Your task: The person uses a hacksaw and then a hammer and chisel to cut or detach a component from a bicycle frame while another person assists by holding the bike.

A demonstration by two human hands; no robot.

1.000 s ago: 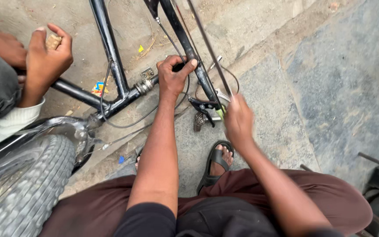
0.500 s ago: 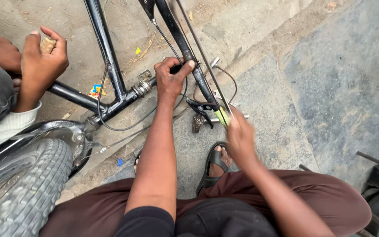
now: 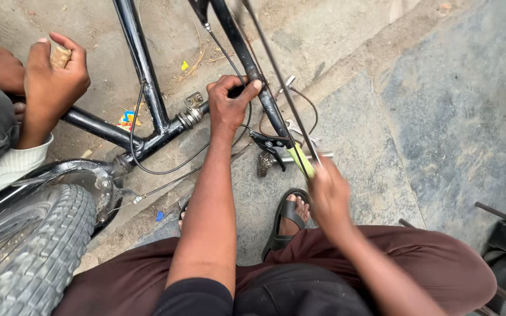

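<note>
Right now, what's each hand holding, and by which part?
The left hand grips the black bicycle frame tube, fingers wrapped around the tube. The right hand holds a yellow-green-handled tool by the handle's lower end, motion-blurred.

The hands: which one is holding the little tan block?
The other person's hand at the far left pinches the tan block. The wearer's left hand grips a black frame tube; the right hand holds a green-handled tool.

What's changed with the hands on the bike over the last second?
The right hand, holding the green-handled tool, slid down and a little right, away from the brake clamp. The left hand kept gripping the black frame tube. The other person's hand stayed on the frame.
</note>
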